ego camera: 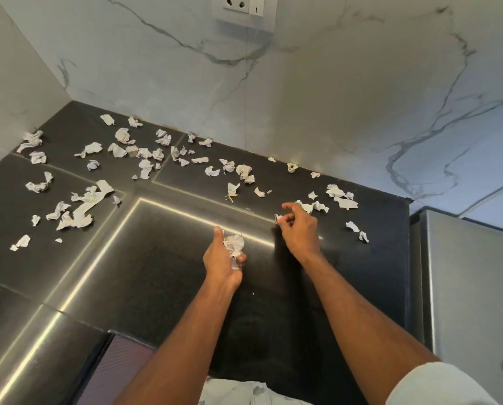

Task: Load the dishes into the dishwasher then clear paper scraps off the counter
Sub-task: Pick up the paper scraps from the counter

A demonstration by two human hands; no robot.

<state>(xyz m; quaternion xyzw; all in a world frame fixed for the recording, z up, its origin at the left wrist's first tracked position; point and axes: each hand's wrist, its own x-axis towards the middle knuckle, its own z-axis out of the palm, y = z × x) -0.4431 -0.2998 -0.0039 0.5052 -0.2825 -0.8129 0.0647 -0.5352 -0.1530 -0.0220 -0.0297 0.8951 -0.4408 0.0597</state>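
Several crumpled white paper scraps (145, 168) lie scattered over the black counter (162, 282), mostly along the back and left. My left hand (222, 260) holds a wad of gathered scraps (234, 247) in its curled fingers, above the middle of the counter. Right of it, my right hand (298, 229) pinches one small scrap (279, 219) between thumb and fingertips. More scraps (339, 197) lie just beyond the right hand and to its right (357, 230).
A marble wall (303, 97) with a socket (238, 5) backs the counter. A steel appliance top (472, 287) adjoins the counter's right end. The counter's front edge drops off at the lower left, above a reddish floor patch (118, 372).
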